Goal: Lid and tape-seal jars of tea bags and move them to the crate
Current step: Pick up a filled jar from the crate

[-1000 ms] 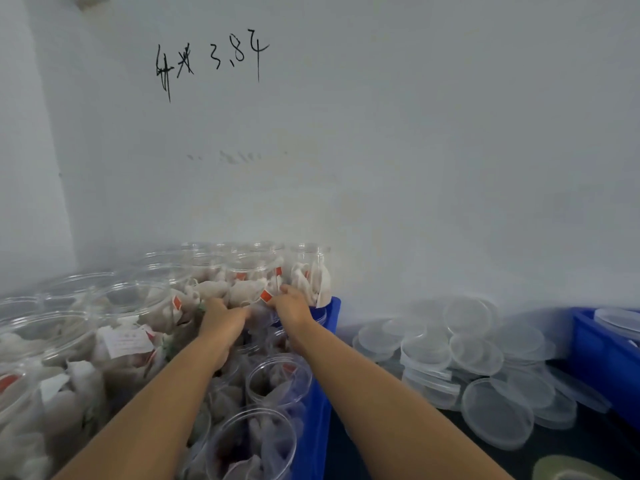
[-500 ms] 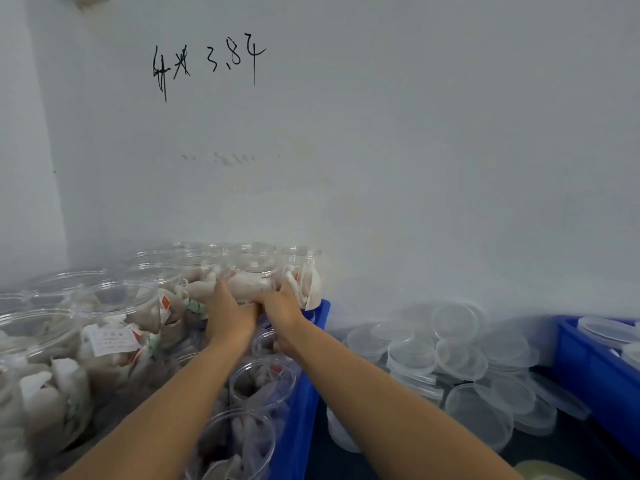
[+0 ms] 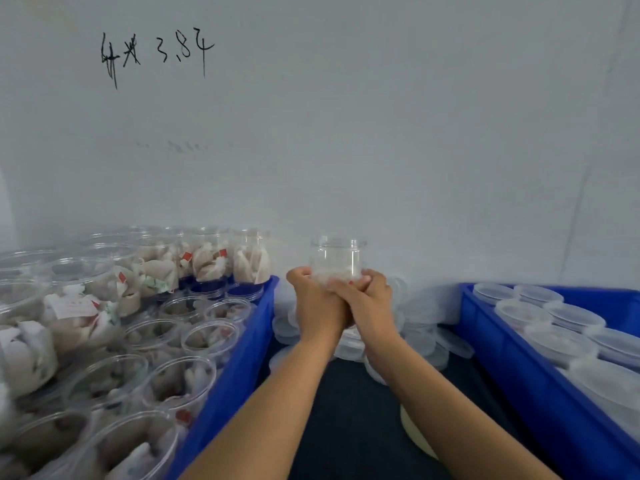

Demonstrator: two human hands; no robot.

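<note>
Bottom of frame, centre: two bare forearms run up from the lower edge, over a dark table top (image 3: 349,441). A roll of tape (image 3: 414,434), pale yellowish, lies lower centre-right, half hidden by the right forearm. Not in use.

Lower left: blue crate (image 3: 242,362) packed w/ open jars of tea bags (image 3: 173,382), no lids visible on the near ones. Further back in the same crate, upper tier of jars, also open as far as I can tell.

Lower right: second blue crate (image 3: 512,358) holding lidded tubs (image 3: 575,317). Prob. the finished lot, but tape on them too small to tell.

Centre: left hand (image 3: 317,306) and right hand (image 3: 369,306) pressed together, both wrapped round the lower half of one clear jar (image 3: 337,258), held upright above the gap betw. the crates. Mouth open, no lid on it. Tea bags low inside, mostly hidden by fingers.

Behind the hands, mid-frame: heap of loose clear lids (image 3: 426,327) against the wall.

Far: white wall, black scrawl (image 3: 156,53) upper left.

Progress, my read: this jar at step one only, picked out, needs lid, tape, then move to crate. Many open jars left at left; job well short of done.
</note>
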